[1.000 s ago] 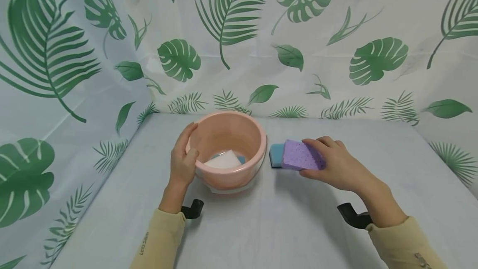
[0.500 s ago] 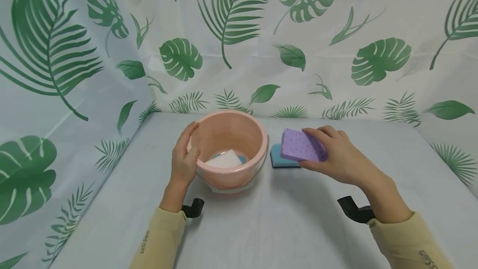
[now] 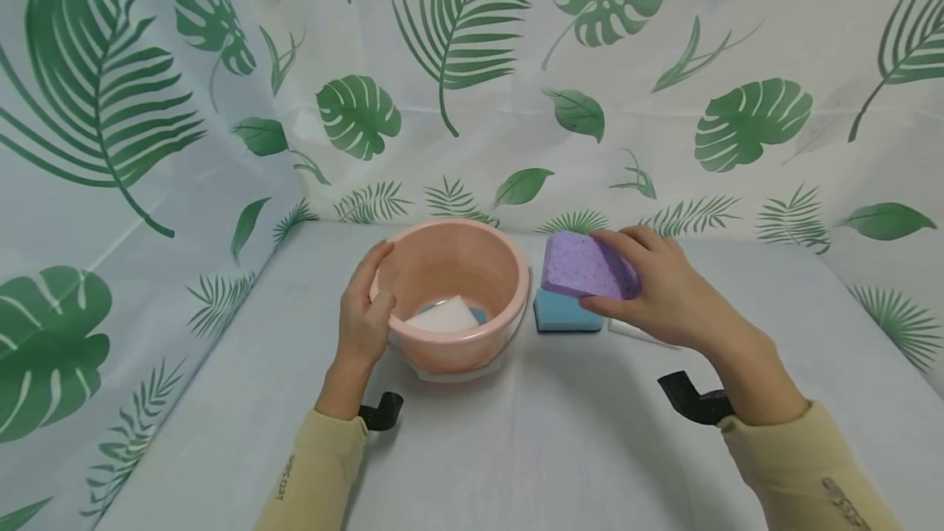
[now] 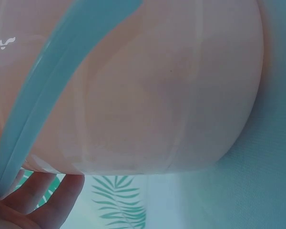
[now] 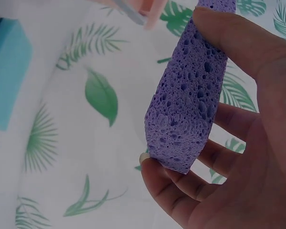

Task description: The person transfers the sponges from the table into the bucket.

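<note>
A pink bucket (image 3: 457,351) stands on the table, tilted a little toward me. My left hand (image 3: 364,318) grips its left rim, thumb over the inside edge; the left wrist view shows fingers against the bucket wall (image 4: 148,95) and its pale handle (image 4: 43,90). Inside the bucket lie a white sponge (image 3: 446,315) and something blue (image 3: 478,315), mostly hidden. Right of the bucket, my right hand (image 3: 664,285) holds a purple sponge (image 3: 586,265) above the table, pinched between thumb and fingers. The right wrist view shows the porous purple sponge (image 5: 186,95) edge-on.
Beneath the raised purple sponge, a blue sponge (image 3: 566,314) with a dark base lies on the table (image 3: 472,449). A flat white item (image 3: 642,334) lies beside it, partly covered by my right hand. Leaf-printed sheeting (image 3: 472,146) walls the back and sides.
My right hand has lifted the purple sponge up and slightly left, uncovering more of the blue sponge and the white item. The left hand and bucket have stayed in place.
</note>
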A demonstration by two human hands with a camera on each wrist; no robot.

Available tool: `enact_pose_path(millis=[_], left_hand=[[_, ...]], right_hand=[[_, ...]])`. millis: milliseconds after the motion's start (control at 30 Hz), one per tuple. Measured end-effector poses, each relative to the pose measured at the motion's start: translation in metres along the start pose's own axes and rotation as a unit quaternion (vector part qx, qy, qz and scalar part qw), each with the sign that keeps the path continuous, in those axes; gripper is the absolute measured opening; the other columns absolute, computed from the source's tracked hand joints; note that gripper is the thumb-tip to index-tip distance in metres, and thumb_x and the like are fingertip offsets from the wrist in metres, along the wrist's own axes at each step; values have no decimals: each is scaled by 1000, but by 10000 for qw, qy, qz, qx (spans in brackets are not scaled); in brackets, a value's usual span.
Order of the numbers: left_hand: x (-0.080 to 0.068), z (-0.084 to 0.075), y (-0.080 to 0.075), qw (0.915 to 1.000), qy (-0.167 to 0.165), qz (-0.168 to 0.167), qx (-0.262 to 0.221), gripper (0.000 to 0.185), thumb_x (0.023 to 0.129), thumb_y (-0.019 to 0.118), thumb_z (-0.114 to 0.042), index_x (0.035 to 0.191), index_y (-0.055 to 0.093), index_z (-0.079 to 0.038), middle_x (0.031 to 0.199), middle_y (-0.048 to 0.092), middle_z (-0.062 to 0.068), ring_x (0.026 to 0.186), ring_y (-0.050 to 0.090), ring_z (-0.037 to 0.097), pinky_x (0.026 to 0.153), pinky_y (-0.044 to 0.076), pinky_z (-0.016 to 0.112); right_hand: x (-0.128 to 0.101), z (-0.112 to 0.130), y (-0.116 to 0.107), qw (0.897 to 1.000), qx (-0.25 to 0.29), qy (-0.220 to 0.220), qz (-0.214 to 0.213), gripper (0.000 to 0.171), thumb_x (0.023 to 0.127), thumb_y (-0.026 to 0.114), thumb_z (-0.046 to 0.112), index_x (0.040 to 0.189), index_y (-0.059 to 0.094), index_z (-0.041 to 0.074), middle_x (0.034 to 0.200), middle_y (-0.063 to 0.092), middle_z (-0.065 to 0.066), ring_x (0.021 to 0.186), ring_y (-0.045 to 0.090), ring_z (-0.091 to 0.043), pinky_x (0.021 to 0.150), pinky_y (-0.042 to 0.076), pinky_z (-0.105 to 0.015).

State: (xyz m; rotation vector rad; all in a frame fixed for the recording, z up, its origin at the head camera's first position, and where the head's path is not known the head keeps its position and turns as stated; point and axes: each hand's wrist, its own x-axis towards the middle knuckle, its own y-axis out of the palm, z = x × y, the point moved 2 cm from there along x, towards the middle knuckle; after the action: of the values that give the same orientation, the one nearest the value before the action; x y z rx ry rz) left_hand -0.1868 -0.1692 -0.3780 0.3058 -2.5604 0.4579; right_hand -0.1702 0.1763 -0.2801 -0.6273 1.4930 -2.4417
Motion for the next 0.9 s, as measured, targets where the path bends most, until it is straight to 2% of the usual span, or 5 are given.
enact_pose_path(millis=[200,567,900], left_hand=[[0,2,0,10000,34,10,-38,65,79,40,-1,143,54,0,151,48,15,143,38,24,116,27,49],[1,1,-1,10000,52,5,-42,66,79,39,-1,143,54,-1,151,48,14,143,38,24,116,27,47],[1,2,0,10000,-18,-12,34,67,79,40,-2,144,53,-2,152,47,12,143,38,23,116,27,48]], right_hand=[[10,12,-2,9999,6,-150,-78,79,81,84,34,147,50,7,134,49,-20,117,43,-41,86,48,-57],[32,37,-8,9994,-71,-161,289,82,83,81,37,152,44,10,142,44,-19,122,41,-40,91,47,-60],[47,56,-2,9993,-31,-320,202,80,82,83,32,150,47,13,139,45,-14,123,39,-36,94,47,-57]])
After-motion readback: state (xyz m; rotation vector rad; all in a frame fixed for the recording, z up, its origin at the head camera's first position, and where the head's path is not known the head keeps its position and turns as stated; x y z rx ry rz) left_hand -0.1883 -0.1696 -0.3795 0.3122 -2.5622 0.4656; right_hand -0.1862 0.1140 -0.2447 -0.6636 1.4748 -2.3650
